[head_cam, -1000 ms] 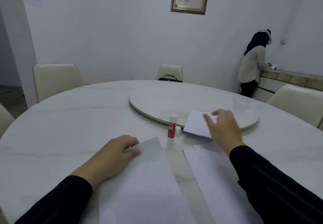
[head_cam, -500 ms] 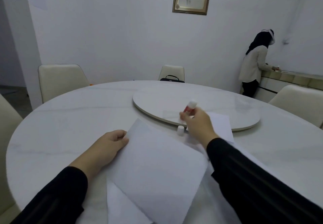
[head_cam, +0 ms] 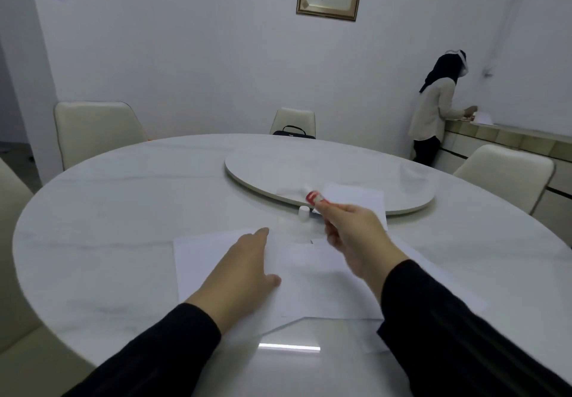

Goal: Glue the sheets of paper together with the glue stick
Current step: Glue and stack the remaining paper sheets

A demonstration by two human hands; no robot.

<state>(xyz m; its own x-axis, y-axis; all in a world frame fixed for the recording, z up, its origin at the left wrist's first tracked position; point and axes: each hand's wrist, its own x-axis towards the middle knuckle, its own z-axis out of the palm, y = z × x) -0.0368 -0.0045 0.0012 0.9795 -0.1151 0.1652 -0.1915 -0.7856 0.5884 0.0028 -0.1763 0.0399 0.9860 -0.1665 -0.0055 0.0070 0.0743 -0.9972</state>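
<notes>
Gripping glue stick [head_cam: 313, 196], right hand [head_cam: 353, 235] hovers over paper [head_cam: 309, 276].

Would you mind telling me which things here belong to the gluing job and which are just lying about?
Belongs to the job:
- red glue stick, in the right hand
- white paper sheet under the left hand
- small white cap
- smaller white sheet

Lying about:
- round turntable
- black bag on a chair

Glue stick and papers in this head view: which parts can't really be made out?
- Glue stick: motion-blurred; lower body hidden inside right hand.
- Top sheet: partly covered by left hand.
- Folded paper on turntable: near edge hidden by right hand.
- Cap: too small for detail.
</notes>
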